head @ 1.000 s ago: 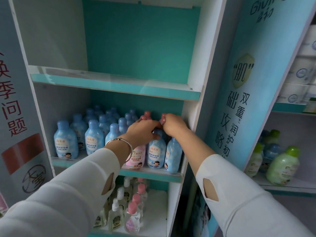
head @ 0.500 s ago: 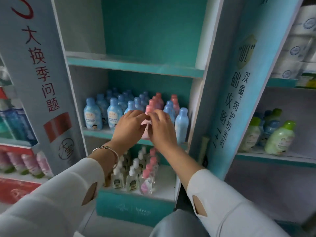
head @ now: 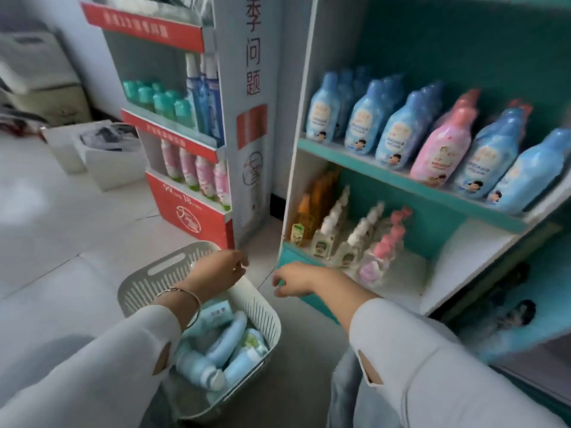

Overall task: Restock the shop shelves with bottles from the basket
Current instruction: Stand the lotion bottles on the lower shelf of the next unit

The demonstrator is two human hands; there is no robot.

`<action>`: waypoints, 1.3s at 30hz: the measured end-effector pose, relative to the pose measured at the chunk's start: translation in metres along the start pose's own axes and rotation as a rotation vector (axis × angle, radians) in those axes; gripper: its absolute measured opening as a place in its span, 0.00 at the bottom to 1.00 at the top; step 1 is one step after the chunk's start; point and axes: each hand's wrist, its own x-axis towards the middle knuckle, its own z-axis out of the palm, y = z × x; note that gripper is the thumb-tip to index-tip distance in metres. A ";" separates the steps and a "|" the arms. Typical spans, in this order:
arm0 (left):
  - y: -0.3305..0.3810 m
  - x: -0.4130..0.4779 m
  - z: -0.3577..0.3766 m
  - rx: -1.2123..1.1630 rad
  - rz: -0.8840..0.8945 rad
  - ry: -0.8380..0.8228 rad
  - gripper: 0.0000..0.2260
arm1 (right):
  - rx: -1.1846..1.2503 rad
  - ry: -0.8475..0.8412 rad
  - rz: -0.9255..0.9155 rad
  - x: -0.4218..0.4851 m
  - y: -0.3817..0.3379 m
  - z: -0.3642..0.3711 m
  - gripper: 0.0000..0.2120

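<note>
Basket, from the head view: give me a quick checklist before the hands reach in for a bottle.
1. Left hand free: ok, holds nothing, over the basket rim.
2. Right hand free: ok, fingers loose, beside the basket.
3. Stock in basket: ok, pale blue bottles lie inside.
4. Room on middle shelf: not ok, front row looks full.
5. Room on bottom shelf: ok, bare area right of the pink-capped bottles.
6. Labels in basket: cannot tell, blurred.

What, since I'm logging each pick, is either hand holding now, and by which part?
Nothing: the left hand hangs over the basket, the right hand beside it, both empty.
</note>
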 end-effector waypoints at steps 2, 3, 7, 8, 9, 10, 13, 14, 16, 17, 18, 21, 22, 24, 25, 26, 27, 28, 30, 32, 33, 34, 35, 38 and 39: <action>-0.027 0.001 0.026 -0.032 -0.090 -0.033 0.10 | 0.004 -0.018 -0.053 0.031 -0.014 0.010 0.19; -0.039 0.003 0.040 -0.039 -0.140 -0.049 0.10 | 0.012 -0.027 -0.078 0.047 -0.019 0.017 0.19; -0.064 0.013 0.082 -0.047 -0.292 -0.190 0.12 | 0.022 -0.093 -0.103 0.102 -0.029 0.053 0.17; -0.069 0.017 0.091 -0.061 -0.311 -0.219 0.13 | 0.032 -0.096 -0.098 0.113 -0.030 0.063 0.16; -0.075 0.021 0.102 -0.073 -0.327 -0.250 0.13 | 0.043 -0.096 -0.096 0.125 -0.031 0.074 0.16; -0.083 0.023 0.112 -0.090 -0.349 -0.281 0.14 | 0.050 -0.102 -0.093 0.136 -0.031 0.086 0.17; -0.109 0.019 0.144 -0.159 -0.446 -0.356 0.17 | 0.057 -0.172 -0.075 0.164 -0.031 0.125 0.18; -0.117 0.016 0.152 -0.179 -0.488 -0.366 0.18 | 0.064 -0.193 -0.063 0.171 -0.030 0.137 0.19; -0.133 0.009 0.168 -0.207 -0.581 -0.360 0.21 | 0.097 -0.199 -0.035 0.184 -0.028 0.158 0.19; -0.140 0.007 0.174 -0.220 -0.628 -0.350 0.21 | 0.105 -0.158 -0.028 0.191 -0.027 0.165 0.20; -0.146 0.005 0.181 -0.237 -0.670 -0.333 0.21 | 0.096 -0.094 -0.024 0.197 -0.027 0.169 0.20; -0.158 0.007 0.197 -0.264 -0.729 -0.299 0.22 | -0.007 0.105 -0.073 0.216 -0.034 0.174 0.24; -0.162 0.008 0.203 -0.248 -0.726 -0.306 0.24 | -0.065 0.126 -0.112 0.224 -0.036 0.177 0.27; -0.168 0.012 0.215 -0.206 -0.728 -0.335 0.27 | -0.192 0.093 -0.182 0.239 -0.042 0.184 0.33; -0.171 0.014 0.220 -0.196 -0.733 -0.346 0.28 | -0.244 0.064 -0.202 0.245 -0.044 0.189 0.37; -0.174 0.016 0.225 -0.201 -0.742 -0.353 0.28 | -0.283 0.051 -0.210 0.251 -0.047 0.192 0.39; -0.177 0.018 0.229 -0.213 -0.752 -0.352 0.28 | -0.311 0.054 -0.213 0.257 -0.050 0.196 0.40; -0.181 0.019 0.234 -0.224 -0.757 -0.341 0.27 | -0.331 0.063 -0.215 0.263 -0.052 0.199 0.40; -0.187 0.020 0.238 -0.220 -0.748 -0.325 0.24 | -0.340 0.101 -0.234 0.272 -0.056 0.204 0.36; -0.193 0.019 0.238 -0.262 -0.715 -0.302 0.22 | -0.289 0.128 -0.249 0.278 -0.057 0.205 0.30; -0.196 0.019 0.235 -0.301 -0.709 -0.277 0.20 | -0.251 0.135 -0.247 0.280 -0.056 0.204 0.29; -0.198 0.019 0.232 -0.351 -0.709 -0.234 0.19 | -0.208 0.139 -0.236 0.281 -0.054 0.203 0.29; -0.198 0.021 0.226 -0.407 -0.717 -0.175 0.20 | -0.166 0.143 -0.220 0.281 -0.052 0.201 0.29; -0.188 0.033 0.208 -0.732 -0.793 0.119 0.27 | 0.049 0.174 -0.130 0.282 -0.046 0.196 0.31; -0.182 0.037 0.202 -0.946 -0.857 0.225 0.29 | 0.205 0.174 -0.083 0.282 -0.045 0.193 0.31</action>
